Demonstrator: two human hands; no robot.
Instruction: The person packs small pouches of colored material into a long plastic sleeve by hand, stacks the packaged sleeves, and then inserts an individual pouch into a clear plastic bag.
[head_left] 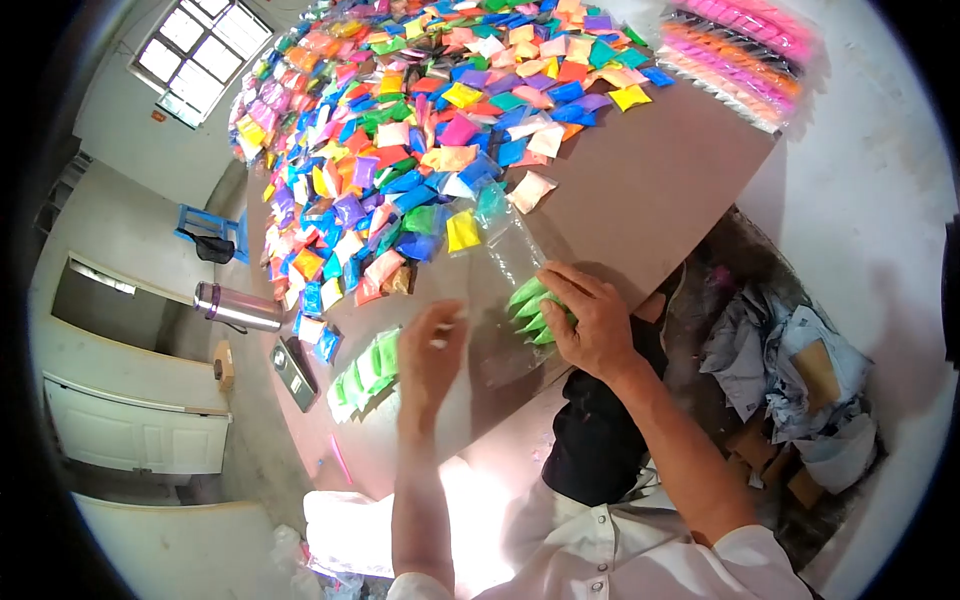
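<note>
My right hand (597,328) is closed on a small stack of light-green packets (531,308), thumb on one side and fingers over the top. The packets lie on or in a clear plastic bag (512,250) spread across the table; which of the two I cannot tell. My left hand (432,345) hovers to the left of the bag, smeared by motion, with its fingers partly hidden. A small pale spot shows at its fingertips, too blurred to name. Just left of it, a row of green packets (366,374) rests on the brown table (640,200).
A big heap of colourful packets (400,150) covers the table's far side. Bundled striped packs (740,55) lie at the far right corner. A steel flask (238,306) and a phone (294,372) are at the left edge. Grey plastic bags (790,360) sit below, right.
</note>
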